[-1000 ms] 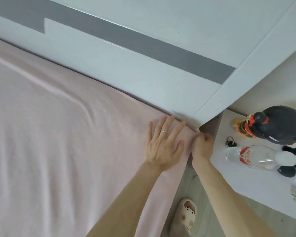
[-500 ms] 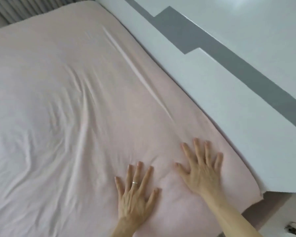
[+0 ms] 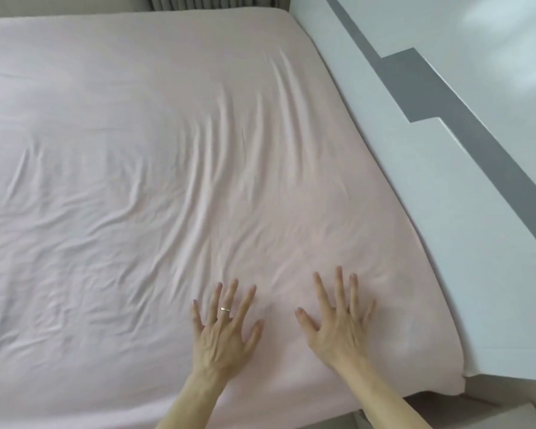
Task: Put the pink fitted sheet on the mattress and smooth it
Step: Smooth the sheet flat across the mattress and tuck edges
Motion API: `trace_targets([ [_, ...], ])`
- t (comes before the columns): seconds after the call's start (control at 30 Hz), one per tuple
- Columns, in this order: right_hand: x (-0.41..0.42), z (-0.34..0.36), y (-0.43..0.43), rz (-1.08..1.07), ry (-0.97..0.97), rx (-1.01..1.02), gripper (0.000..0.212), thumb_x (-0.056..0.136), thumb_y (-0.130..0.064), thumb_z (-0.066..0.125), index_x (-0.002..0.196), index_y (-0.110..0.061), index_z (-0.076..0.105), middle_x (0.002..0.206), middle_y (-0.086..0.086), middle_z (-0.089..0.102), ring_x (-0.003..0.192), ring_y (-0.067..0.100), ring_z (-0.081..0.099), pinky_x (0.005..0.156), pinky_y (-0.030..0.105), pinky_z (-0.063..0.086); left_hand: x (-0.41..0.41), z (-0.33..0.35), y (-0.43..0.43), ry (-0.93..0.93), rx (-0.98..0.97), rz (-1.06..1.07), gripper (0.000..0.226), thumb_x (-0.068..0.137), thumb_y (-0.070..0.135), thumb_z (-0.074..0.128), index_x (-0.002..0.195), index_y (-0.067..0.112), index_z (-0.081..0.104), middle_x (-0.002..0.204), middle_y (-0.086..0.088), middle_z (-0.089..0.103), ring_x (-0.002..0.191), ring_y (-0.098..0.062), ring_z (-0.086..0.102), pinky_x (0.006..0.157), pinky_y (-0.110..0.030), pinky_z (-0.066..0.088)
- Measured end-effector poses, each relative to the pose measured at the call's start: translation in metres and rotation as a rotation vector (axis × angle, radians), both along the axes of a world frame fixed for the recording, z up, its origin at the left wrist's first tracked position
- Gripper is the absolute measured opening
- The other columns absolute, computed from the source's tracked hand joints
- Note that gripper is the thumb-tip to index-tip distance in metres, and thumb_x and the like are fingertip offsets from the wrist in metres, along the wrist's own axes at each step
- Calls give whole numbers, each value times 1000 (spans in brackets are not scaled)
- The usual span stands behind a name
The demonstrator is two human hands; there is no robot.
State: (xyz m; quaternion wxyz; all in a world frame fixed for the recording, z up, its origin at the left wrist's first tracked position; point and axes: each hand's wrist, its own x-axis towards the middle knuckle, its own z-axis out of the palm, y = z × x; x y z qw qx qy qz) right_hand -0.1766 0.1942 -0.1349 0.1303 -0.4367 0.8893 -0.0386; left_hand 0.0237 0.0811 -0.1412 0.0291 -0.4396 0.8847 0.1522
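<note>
The pale pink fabric fitted sheet (image 3: 167, 150) covers the full visible top of the mattress (the mattress itself is hidden beneath it) and reaches all edges in view. Long creases cross its middle and left areas and fan outward ahead of the hands; the strip beside the right edge lies flatter. Along that right edge stands the glossy white panelled headboard (image 3: 446, 212), touching the sheet, with a stepped grey stripe (image 3: 464, 125) running along it. A grey pleated curtain (image 3: 211, 0) shows at the far edge. The left hand (image 3: 222, 339) rests palm down on the sheet near the front edge, its fingers (image 3: 248, 300) straight and spread, gripping nothing. The right hand (image 3: 341, 332) lies just beside it, nearer the headboard, its fingers (image 3: 321, 289) likewise splayed flat on the fabric. A thin silver ring (image 3: 225, 309) sits on one left finger.
</note>
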Motion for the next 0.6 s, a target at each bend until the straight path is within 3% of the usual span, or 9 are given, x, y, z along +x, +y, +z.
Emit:
trace_targets([
  [0.03, 10, -1, -3, 67, -9, 11, 79, 88, -75, 34, 157, -41, 12, 167, -1, -4, 153, 27, -10, 113, 69, -1, 9, -2, -5, -44, 4, 34, 66, 90, 66, 35, 151, 47, 20, 161, 11, 19, 149, -20, 20, 114, -58, 7],
  [0.1, 27, -7, -3, 133, -55, 83, 76, 89, -75, 29, 156, -40, 20, 168, -1, 2, 153, 27, -9, 113, 72, 3, 22, -5, -13, -112, 34, 8, 61, 91, 65, 32, 149, 47, 28, 157, 9, 33, 144, -22, 33, 108, -59, 27],
  [0.17, 33, -4, -5, 119, -69, 118, 75, 88, -71, 30, 155, -36, 26, 167, 0, 5, 153, 29, -10, 112, 73, 4, 22, 8, -23, -118, 13, -10, 51, 88, 59, 35, 132, 39, 53, 130, 5, 59, 116, -25, 60, 88, -46, 47],
  [0.23, 31, 7, -16, 125, -93, 95, 74, 87, -65, 32, 154, -34, 30, 167, 0, 0, 152, 28, -14, 113, 72, 1, 12, 20, -43, -87, -33, 26, 48, 86, 54, 34, 116, 29, 62, 110, 2, 65, 95, -23, 65, 76, -38, 49],
  [0.27, 28, 14, -27, 144, -93, 63, 74, 87, -63, 29, 154, -33, 29, 167, -1, -2, 152, 26, -15, 114, 70, -1, 5, 27, -56, -75, -64, 46, 49, 86, 53, 34, 114, 27, 64, 110, 0, 65, 93, -24, 65, 77, -37, 49],
  [0.43, 5, 33, -116, 180, -124, -31, 64, 97, -58, 23, 157, -36, 15, 166, -6, -14, 148, 16, -28, 119, 58, -10, -35, 27, -136, -39, -142, 81, 58, 90, 53, 47, 140, 26, 50, 147, -5, 48, 136, -28, 43, 110, -49, 35],
  [0.6, -38, 15, -220, 140, -92, -42, 62, 100, -58, 19, 157, -38, 6, 165, -8, -17, 147, 13, -30, 120, 55, -10, -99, 1, -228, 39, -123, -9, 65, 93, 58, 29, 153, 32, 26, 161, 0, 23, 150, -23, 15, 119, -55, 12],
])
